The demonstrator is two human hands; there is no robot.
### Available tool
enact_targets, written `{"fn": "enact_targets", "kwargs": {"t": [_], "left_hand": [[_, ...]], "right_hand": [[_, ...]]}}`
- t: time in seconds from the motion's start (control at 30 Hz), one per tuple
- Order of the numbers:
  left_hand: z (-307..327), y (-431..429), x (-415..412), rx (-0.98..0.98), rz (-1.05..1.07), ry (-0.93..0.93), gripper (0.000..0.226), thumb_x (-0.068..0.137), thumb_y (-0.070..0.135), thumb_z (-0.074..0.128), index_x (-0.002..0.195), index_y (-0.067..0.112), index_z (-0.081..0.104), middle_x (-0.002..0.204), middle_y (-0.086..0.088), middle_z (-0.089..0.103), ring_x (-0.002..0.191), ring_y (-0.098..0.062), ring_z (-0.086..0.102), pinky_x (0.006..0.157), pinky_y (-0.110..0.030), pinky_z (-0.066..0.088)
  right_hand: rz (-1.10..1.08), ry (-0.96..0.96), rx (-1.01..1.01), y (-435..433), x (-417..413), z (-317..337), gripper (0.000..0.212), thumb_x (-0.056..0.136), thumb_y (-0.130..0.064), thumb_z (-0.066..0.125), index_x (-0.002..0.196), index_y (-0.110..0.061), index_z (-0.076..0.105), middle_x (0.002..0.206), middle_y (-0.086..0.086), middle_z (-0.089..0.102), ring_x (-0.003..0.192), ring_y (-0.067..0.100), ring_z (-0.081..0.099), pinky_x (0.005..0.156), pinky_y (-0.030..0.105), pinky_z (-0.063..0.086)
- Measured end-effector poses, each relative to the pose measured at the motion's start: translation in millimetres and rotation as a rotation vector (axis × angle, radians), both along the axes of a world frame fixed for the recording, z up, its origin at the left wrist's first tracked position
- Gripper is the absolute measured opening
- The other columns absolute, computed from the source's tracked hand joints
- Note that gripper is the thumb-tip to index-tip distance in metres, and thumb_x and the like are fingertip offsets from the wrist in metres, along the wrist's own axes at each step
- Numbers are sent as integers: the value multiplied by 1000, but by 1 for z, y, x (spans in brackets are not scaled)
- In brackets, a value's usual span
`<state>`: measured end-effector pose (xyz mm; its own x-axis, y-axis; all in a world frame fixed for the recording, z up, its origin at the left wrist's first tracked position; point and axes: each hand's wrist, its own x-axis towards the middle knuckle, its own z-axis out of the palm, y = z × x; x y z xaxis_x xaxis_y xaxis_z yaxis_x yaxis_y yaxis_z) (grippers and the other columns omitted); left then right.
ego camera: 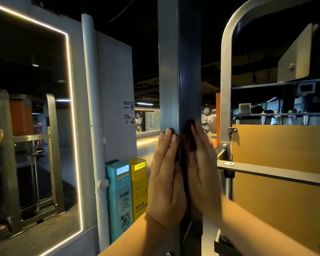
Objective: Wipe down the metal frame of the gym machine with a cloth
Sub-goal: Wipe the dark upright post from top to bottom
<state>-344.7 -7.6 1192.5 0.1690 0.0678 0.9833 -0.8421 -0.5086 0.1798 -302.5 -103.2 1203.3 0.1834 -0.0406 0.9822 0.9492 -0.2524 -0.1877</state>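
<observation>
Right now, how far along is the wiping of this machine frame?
Nothing shows as finished. In hand: the left hand and right hand press a dark cloth against the upright post. Likely left: the post above them and the curved silver tube alongside.

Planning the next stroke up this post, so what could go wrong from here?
The dark cloth is only pinned against the post by the flat left hand and right hand, not gripped, so it may slip and drop. The right hand also sits near the bolted crossbar; a sideways stroke could knock knuckles on it.
</observation>
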Motion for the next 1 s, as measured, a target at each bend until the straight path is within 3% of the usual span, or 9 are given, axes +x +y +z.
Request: {"fn": "enact_targets", "kwargs": {"t": [0.1,0.17,0.33,0.47,0.67,0.8,0.93,1.0], "left_hand": [[-4,1,1,-1,-30,14,54,105,9,32,159,9,31,170,6,27,159,-24,20,129,-36,21],[-6,1,2,-15,-47,16,54,105,8,32,159,9,32,170,6,27,159,-24,21,128,-39,22],[-6,3,3,1,-81,-35,52,104,7,33,157,5,33,170,2,27,158,-29,23,128,-48,23],[-5,9,7,48,-98,-66,49,103,-3,36,152,1,34,168,-8,27,158,-34,21,129,-46,20],[-7,8,5,64,-162,-23,48,106,4,33,151,-10,36,166,-21,27,157,-42,19,129,-49,19],[-21,10,1,83,-147,2,48,107,6,31,150,-15,33,165,-22,24,158,-42,17,129,-44,17],[-41,16,4,131,-110,7,49,110,15,33,153,-10,30,168,-15,21,158,-41,15,129,-52,16],[-50,17,4,132,-100,8,50,108,13,33,154,-7,28,168,-9,20,159,-39,14,129,-49,15]], "right_hand": [[56,49,-114,-7,4,-52,55,109,-20,39,162,-32,25,170,-1,23,156,30,22,116,67,32],[5,24,-172,-12,1,-48,63,104,-4,45,162,-23,25,170,3,21,156,32,21,116,66,33],[-11,-15,-121,-4,-15,50,51,109,-19,34,159,-18,24,169,3,21,156,13,19,126,44,24],[-59,-37,-142,-3,-15,74,50,110,-20,35,159,-13,24,168,8,23,154,15,23,125,35,22],[-4,93,-157,-8,-22,-47,54,106,-5,39,158,-7,25,169,12,21,157,28,19,123,58,26],[-1,187,-168,-6,-35,-97,58,105,0,40,159,-10,23,171,8,17,158,28,15,122,60,28],[2,220,-90,-5,-29,-41,55,109,-14,33,162,-15,19,171,2,17,158,18,14,126,53,24],[-22,258,-17,-2,-23,-12,54,110,-28,30,163,-23,20,169,-2,22,156,14,18,124,52,27]]}}
